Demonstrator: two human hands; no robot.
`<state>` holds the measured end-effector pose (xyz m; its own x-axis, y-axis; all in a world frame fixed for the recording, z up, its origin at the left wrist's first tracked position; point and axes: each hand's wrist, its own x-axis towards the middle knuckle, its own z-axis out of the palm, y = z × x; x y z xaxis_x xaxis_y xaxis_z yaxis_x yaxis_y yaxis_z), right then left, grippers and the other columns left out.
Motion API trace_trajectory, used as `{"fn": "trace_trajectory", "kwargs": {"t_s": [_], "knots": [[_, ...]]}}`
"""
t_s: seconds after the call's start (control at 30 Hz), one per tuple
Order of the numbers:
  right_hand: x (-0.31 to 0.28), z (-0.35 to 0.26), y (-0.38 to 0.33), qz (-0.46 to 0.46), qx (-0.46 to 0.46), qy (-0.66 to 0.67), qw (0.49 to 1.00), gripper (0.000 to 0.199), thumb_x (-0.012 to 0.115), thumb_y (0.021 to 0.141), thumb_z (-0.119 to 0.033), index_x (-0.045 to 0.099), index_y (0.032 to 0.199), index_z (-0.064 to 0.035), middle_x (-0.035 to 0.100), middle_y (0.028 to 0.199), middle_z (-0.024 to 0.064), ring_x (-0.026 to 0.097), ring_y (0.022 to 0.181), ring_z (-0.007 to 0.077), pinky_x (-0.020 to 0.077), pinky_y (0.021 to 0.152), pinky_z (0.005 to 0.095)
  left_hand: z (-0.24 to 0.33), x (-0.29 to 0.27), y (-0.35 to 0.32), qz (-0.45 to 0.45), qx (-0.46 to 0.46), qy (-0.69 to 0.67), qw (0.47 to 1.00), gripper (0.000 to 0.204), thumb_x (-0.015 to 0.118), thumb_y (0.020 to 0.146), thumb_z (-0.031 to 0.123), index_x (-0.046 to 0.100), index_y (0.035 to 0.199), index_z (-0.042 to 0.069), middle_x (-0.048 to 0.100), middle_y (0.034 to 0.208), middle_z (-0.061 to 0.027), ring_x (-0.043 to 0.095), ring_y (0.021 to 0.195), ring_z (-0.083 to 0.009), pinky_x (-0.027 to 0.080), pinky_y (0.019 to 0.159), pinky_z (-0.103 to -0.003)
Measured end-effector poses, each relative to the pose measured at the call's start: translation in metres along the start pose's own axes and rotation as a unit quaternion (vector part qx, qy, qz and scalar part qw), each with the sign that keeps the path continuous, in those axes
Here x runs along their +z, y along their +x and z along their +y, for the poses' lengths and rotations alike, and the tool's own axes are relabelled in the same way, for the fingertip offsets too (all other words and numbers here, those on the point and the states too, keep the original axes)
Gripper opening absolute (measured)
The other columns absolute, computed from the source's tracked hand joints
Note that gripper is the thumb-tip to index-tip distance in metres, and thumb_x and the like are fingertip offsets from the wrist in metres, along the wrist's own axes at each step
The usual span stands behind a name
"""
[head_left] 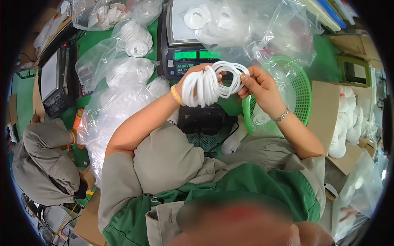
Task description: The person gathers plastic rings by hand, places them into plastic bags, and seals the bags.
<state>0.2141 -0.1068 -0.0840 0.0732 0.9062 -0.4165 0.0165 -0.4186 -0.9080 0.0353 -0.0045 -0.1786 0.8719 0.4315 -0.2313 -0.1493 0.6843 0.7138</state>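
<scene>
A grey-clad co-worker sits left of clear plastic bags with white contents; on the green surface follow a dark digital scale, a bright-green perforated plastic basket and a brown cardboard box. Before the scale, the left hand grips bunched smooth white rings; the right hand pinches several.

The person wears a green work shirt with grey short sleeves, and grey trousers. On the left wrist is a yellow printed wristband; on the right wrist, a silver chain bracelet.
</scene>
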Motion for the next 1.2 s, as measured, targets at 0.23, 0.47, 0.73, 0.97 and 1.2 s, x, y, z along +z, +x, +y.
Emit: {"fn": "trace_trajectory", "kwargs": {"t_s": [0.23, 0.47, 0.73, 0.97, 1.2], "knots": [[0.003, -0.003, -0.003, 0.017, -0.034, -0.009, 0.999, 0.016, 0.052, 0.092, -0.02, 0.053, 0.09, -0.0045, 0.06, 0.077, 0.0, 0.055, 0.061, 0.0033, 0.0429, 0.049, 0.0179, 0.011, 0.002, -0.009, 0.05, 0.068, 0.006, 0.996, 0.014, 0.063, 0.084, 0.01, 0.058, 0.092, -0.001, 0.062, 0.079, -0.0063, 0.058, 0.065, -0.0089, 0.048, 0.056, -0.021], [-0.003, -0.004, -0.003, 0.044, -0.041, -0.033, 0.998, 0.017, 0.052, 0.092, -0.02, 0.054, 0.088, -0.003, 0.058, 0.074, -0.0009, 0.054, 0.058, 0.0032, 0.044, 0.05, 0.0184, 0.019, 0.015, -0.014, 0.082, 0.051, 0.046, 0.994, 0.018, 0.063, 0.084, 0.01, 0.056, 0.096, -0.002, 0.064, 0.081, -0.0075, 0.06, 0.068, -0.0089, 0.049, 0.059, -0.02], [-0.007, -0.023, -0.006, 0.108, -0.093, -0.047, 0.989, 0.015, 0.051, 0.091, -0.015, 0.053, 0.085, -0.0023, 0.061, 0.077, 0.0015, 0.054, 0.059, 0.0042, 0.0472, 0.056, 0.0196, 0.015, -0.013, -0.011, 0.005, -0.016, -0.018, 1.0, 0.026, 0.062, 0.082, 0.006, 0.055, 0.105, -0.004, 0.063, 0.092, -0.0089, 0.061, 0.082, -0.0144, 0.049, 0.068, -0.024], [-0.04, -0.091, -0.061, 0.301, -0.517, -0.127, 0.791, 0.014, 0.049, 0.089, -0.003, 0.05, 0.102, 0.0029, 0.061, 0.093, 0.0228, 0.062, 0.075, 0.0235, 0.0545, 0.06, 0.0302, 0.012, -0.014, -0.018, -0.055, 0.034, 0.154, 0.986, 0.014, 0.056, 0.085, 0.005, 0.055, 0.098, 0.0, 0.062, 0.087, -0.0109, 0.062, 0.076, -0.016, 0.052, 0.067, -0.026], [-0.08, -0.091, -0.038, 0.159, -0.141, -0.553, 0.806, 0.018, 0.057, 0.085, -0.013, 0.05, 0.078, 0.0011, 0.045, 0.056, 0.007, 0.043, 0.05, 0.0112, 0.036, 0.048, 0.028, -0.001, 0.006, -0.026, -0.194, 0.028, 0.434, 0.879, 0.018, 0.059, 0.077, 0.01, 0.06, 0.094, 0.003, 0.064, 0.087, -0.0077, 0.061, 0.078, -0.0167, 0.047, 0.072, -0.028]]}}
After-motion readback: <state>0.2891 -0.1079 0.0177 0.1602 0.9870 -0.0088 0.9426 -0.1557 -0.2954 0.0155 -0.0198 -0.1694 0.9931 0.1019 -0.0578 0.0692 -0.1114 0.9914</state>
